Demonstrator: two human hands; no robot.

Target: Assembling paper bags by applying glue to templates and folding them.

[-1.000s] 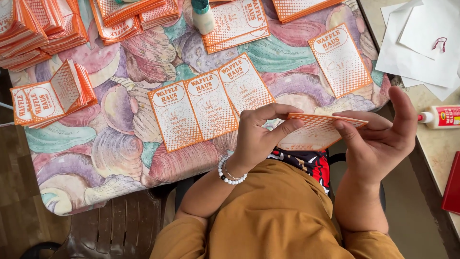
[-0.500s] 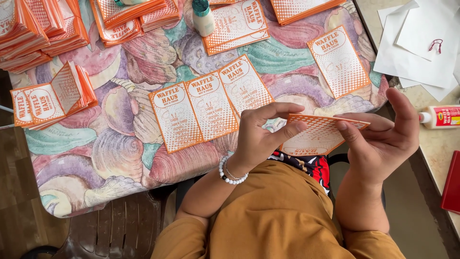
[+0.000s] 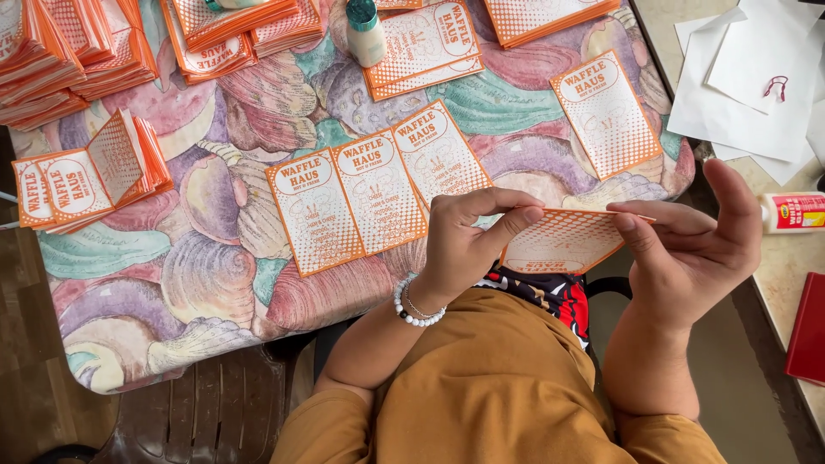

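An orange paper sleeve (image 3: 563,241) is pinched between the left hand (image 3: 464,245) and right hand (image 3: 692,245), lower middle of the frame, just off the desk (image 3: 215,283). Barely anything's shifted since a second ago, so the fold is probably still being pressed.

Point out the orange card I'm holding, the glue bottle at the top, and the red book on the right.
orange card (image 3: 563,241), head view, on its dotted face between the hands.
glue bottle (image 3: 367,39), head view, on its white body below the teal cap.
red book (image 3: 809,331), head view, on its cover.
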